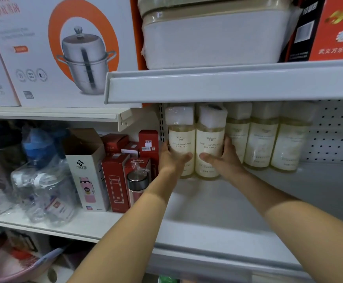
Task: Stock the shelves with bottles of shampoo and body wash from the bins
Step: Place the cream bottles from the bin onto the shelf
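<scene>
The left hand [171, 159] grips the left bottle [182, 139] and the right hand [223, 159] grips the right bottle [209, 144]. Both stand upright, touching, at the back left of the shelf [207, 203]. Three more bottles [262, 139] stand in a row at the shelf's back, just right of them, perhaps touching the pegboard [334, 129].

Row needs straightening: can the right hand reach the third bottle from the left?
Likely yes, once free: the right hand grips the second bottle; the third bottle stands just past its fingers, nothing between.
</scene>
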Motion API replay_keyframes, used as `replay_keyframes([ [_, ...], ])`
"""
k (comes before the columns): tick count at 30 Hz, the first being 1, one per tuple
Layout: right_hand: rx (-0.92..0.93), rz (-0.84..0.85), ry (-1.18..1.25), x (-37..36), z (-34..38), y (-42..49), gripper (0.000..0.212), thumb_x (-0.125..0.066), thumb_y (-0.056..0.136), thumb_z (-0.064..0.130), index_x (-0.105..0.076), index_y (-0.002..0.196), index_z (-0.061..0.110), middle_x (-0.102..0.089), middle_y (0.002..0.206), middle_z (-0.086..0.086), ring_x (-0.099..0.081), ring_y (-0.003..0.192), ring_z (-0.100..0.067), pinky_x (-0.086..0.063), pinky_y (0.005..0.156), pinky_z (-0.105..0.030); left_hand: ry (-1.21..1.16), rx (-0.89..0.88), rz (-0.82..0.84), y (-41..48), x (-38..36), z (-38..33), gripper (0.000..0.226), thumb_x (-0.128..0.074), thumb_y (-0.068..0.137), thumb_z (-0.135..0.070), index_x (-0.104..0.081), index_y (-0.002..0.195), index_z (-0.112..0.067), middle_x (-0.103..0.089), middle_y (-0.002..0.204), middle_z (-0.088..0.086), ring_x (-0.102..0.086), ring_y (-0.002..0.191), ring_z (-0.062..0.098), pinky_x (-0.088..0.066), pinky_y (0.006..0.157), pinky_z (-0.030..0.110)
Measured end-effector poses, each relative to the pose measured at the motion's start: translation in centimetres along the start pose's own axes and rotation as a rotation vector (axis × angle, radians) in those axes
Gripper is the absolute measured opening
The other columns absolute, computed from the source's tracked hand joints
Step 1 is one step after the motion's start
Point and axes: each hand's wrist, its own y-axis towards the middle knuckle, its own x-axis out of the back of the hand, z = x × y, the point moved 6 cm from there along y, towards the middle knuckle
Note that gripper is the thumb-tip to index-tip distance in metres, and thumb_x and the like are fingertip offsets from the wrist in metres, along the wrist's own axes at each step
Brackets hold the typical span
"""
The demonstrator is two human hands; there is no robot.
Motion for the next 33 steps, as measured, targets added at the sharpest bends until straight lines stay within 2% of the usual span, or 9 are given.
replay_keyframes([
  [5, -0.061, 0.015, -0.055, 0.2, -0.2, -1.4, 0.097, -0.082, 0.076, 0.029, -0.020, 0.151, 0.025, -0.032, 0.145, -0.007, -0.041, 0.133, -0.028, -0.043, 0.107, -0.048, -0.079, 0.035, -0.011, -1.0, 0.5, 0.7, 0.075, -0.083, 0.076, -0.007, -0.045, 0.140, -0.016, -0.063, 0.130, 0.004, -0.059, 0.124, 0.025, -0.047, 0.106, 0.050],
  [8, -0.091, -0.039, -0.057, 0.3, -0.6, -3.3, 0.097, -0.081, 0.076, 0.028, -0.020, 0.151, 0.021, -0.030, 0.145, -0.009, -0.039, 0.134, -0.030, -0.043, 0.107, -0.049, -0.151, 0.072, 0.013, -3.0, 1.6, 1.3, 0.082, -0.079, 0.082, -0.011, -0.034, 0.150, -0.016, -0.054, 0.141, 0.006, -0.052, 0.131, 0.028, -0.042, 0.110, 0.052],
  [11, -0.085, -0.077, -0.009, 0.1, -0.2, -5.4, 0.078, -0.076, 0.081, 0.024, -0.029, 0.143, 0.014, -0.035, 0.141, -0.010, -0.042, 0.131, -0.030, -0.042, 0.108, -0.046, -0.200, 0.137, 0.006, -5.7, 3.6, 1.2, 0.076, -0.074, 0.088, -0.016, -0.033, 0.152, -0.020, -0.049, 0.146, 0.005, -0.052, 0.129, 0.029, -0.048, 0.101, 0.047],
  [13, -0.069, -0.063, 0.024, -0.5, 0.8, -7.0, 0.067, -0.071, 0.087, 0.021, -0.032, 0.141, 0.014, -0.040, 0.135, -0.009, -0.048, 0.120, -0.024, -0.045, 0.099, -0.035, -0.281, 0.154, -0.029, -7.8, 5.4, 1.0, 0.068, -0.072, 0.090, -0.016, -0.038, 0.149, -0.020, -0.055, 0.139, 0.003, -0.059, 0.112, 0.020, -0.053, 0.091, 0.039],
  [15, -0.072, -0.049, 0.033, -1.3, 2.2, -8.9, 0.056, -0.067, 0.090, 0.022, -0.039, 0.138, 0.016, -0.048, 0.126, -0.007, -0.053, 0.106, -0.019, -0.043, 0.086, -0.028, -0.365, 0.145, -0.046, -10.2, 7.2, 1.0, 0.059, -0.070, 0.092, -0.013, -0.045, 0.145, -0.018, -0.060, 0.130, 0.002, -0.061, 0.108, 0.017, -0.053, 0.098, 0.041],
  [17, -0.061, -0.043, 0.048, -2.5, 3.5, -10.9, 0.044, -0.065, 0.092, 0.020, -0.047, 0.131, 0.018, -0.055, 0.113, -0.004, -0.057, 0.100, -0.019, -0.049, 0.083, -0.032, -0.405, 0.149, -0.043, -12.4, 8.9, 1.3, 0.047, -0.068, 0.093, -0.013, -0.053, 0.137, -0.017, -0.064, 0.124, 0.004, -0.063, 0.111, 0.019, -0.054, 0.098, 0.041],
  [20, 0.025, 0.012, 0.137, -4.8, 5.9, -14.6, 0.029, -0.062, 0.093, 0.012, -0.055, 0.120, 0.019, -0.057, 0.095, 0.003, -0.058, 0.091, -0.016, -0.053, 0.080, -0.032, -0.445, 0.173, -0.058, -14.8, 11.7, 2.0, 0.033, -0.064, 0.096, -0.014, -0.058, 0.128, -0.018, -0.069, 0.117, 0.008, -0.067, 0.106, 0.020, -0.055, 0.095, 0.038],
  [26, 0.151, 0.150, 0.180, -10.0, 8.5, -22.4, 0.022, -0.059, 0.094, 0.009, -0.061, 0.112, 0.021, -0.065, 0.096, -0.001, -0.065, 0.082, -0.016, -0.051, 0.064, -0.021, -0.415, 0.219, -0.128, -18.0, 17.9, 5.5, 0.024, -0.061, 0.097, -0.017, -0.061, 0.122, -0.016, -0.074, 0.101, 0.006, -0.071, 0.094, 0.021, -0.059, 0.084, 0.037],
  [33, 0.382, 0.262, 0.053, -14.8, 8.4, -28.6, 0.019, -0.058, 0.093, 0.007, -0.065, 0.106, 0.019, -0.064, 0.097, 0.012, -0.059, 0.089, -0.002, -0.047, 0.078, -0.015, -0.397, 0.385, -0.202, -22.0, 23.3, 13.6, 0.019, -0.058, 0.099, -0.020, -0.062, 0.118, -0.018, -0.074, 0.097, 0.003, -0.071, 0.089, 0.020, -0.058, 0.077, 0.032],
])
